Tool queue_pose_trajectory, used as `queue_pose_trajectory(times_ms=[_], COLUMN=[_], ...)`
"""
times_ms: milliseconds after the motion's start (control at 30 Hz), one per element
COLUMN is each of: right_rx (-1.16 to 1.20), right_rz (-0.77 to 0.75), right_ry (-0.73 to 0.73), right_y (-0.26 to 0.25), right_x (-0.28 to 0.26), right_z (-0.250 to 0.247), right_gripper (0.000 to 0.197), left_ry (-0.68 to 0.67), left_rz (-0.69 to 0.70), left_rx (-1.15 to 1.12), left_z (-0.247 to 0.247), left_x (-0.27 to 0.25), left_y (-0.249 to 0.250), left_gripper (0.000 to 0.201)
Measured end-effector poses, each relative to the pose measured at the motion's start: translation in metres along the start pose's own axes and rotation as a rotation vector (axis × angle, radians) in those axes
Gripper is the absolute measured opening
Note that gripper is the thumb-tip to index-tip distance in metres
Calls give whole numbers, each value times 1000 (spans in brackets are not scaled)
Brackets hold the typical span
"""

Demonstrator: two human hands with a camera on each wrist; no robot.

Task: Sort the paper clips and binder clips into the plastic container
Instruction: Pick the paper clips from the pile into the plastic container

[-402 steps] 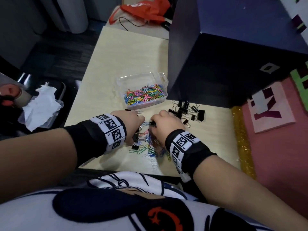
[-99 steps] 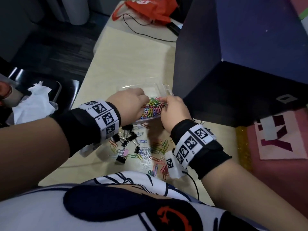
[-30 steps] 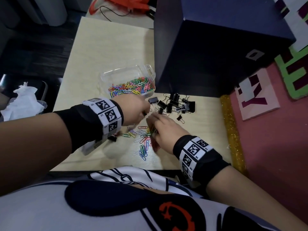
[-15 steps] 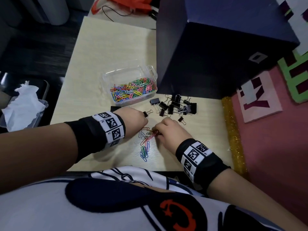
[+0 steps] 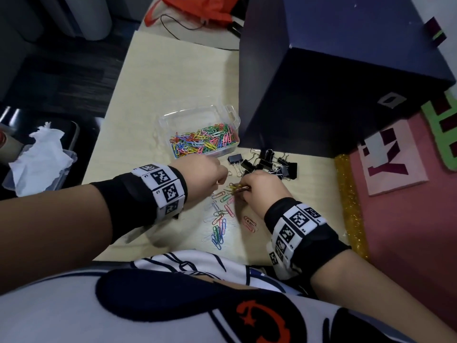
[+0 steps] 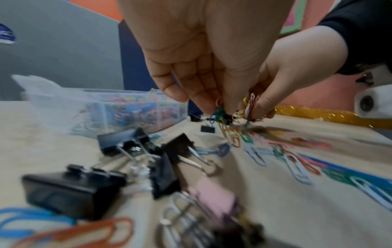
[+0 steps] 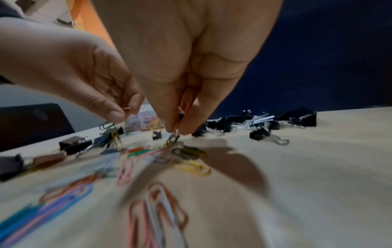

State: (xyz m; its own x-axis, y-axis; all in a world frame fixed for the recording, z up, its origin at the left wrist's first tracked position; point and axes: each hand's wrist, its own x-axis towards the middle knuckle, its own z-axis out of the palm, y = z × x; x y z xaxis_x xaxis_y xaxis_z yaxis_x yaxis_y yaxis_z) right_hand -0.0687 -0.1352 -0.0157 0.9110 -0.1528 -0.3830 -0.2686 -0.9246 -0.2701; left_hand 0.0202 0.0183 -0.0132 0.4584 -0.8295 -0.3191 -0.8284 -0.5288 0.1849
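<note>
A clear plastic container [image 5: 163, 121] on the light table holds a heap of coloured paper clips [image 5: 204, 141]. Loose paper clips [image 5: 220, 225] lie near the front edge. Black binder clips [image 5: 269, 163] are heaped to the container's right; more binder clips [image 6: 135, 147] lie under my left wrist. My left hand [image 5: 205, 175] pinches a small bunch of paper clips [image 6: 220, 114] just above the table. My right hand [image 5: 259, 185] pinches another bunch [image 7: 182, 107] beside it, fingertips almost touching the left hand's.
A large dark blue box [image 5: 346, 78] stands at the back right, close behind the binder clips. A gold glitter strip [image 5: 348, 204] and pink felt board [image 5: 408, 231] border the table's right. A tray with crumpled tissue [image 5: 42, 154] sits off the left edge.
Both hands have lifted slightly off the loose pile with paper clips pinched in their fingertips. The left hand has shifted a little toward the container.
</note>
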Motion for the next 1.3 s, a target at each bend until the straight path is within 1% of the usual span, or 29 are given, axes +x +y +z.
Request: queue_pose_trajectory(times_ms=[133,267,333,433,500,567,633,700,767,833,867,900,967,1000,1067,1167,1233,1300], right_rx=[-6,54,109,184,170,127,122,94,-22,-141,-163,-161,-126,-105,-80,-74,-59,-25], right_rz=[-20,-45,-39,-28,-18,-14,-18,5,37,58,69,83,75,56,0,-33,1,77], right_ry=[31,115,162,193,146,111,119,72,-89,-232,-258,-260,-219,-202,-196,-207,-191,-154], right_y=[-11,-30,-41,-53,-56,-55,-50,-43,-37,-32,-29,-27,-24,-23,-20,-16,-12,-6], right_x=[12,36,49,64,68,67,61,52,44,36,32,28,17,11,1,-6,-7,-9], right_z=[-22,-40,-47,-55,-58,-59,-59,-56,-49,-38,-30,-22,-9,-4,3,7,7,2], right_gripper=[26,24,23,27,34,41,39,30,24,27,30,35,46,50,52,45,42,42], left_ry=[125,248,293,294,268,269,274,232,137,11,-57,-114,-201,-223,-232,-198,-191,-204], left_rz=[-57,-142,-190,-235,-257,-259,-243,-228,-193,-150,-133,-123,-122,-108,-54,11,51,62], left_rx=[-101,-198,-232,-244,-240,-235,-230,-213,-158,-51,11,68,183,227,291,325,328,270], left_z=[-17,-33,-38,-41,-40,-36,-32,-30,-27,-21,-17,-12,-5,-2,3,7,9,12], left_x=[-5,-8,-9,-6,-5,-4,-4,-6,-8,-7,-6,-6,-6,-6,-7,-9,-10,-11], left_y=[-20,-42,-51,-62,-66,-67,-66,-59,-50,-39,-34,-30,-24,-21,-17,-11,-6,-3], left_gripper=[21,15,15,19,26,29,28,26,23,22,19,15,6,11,19,22,23,26])
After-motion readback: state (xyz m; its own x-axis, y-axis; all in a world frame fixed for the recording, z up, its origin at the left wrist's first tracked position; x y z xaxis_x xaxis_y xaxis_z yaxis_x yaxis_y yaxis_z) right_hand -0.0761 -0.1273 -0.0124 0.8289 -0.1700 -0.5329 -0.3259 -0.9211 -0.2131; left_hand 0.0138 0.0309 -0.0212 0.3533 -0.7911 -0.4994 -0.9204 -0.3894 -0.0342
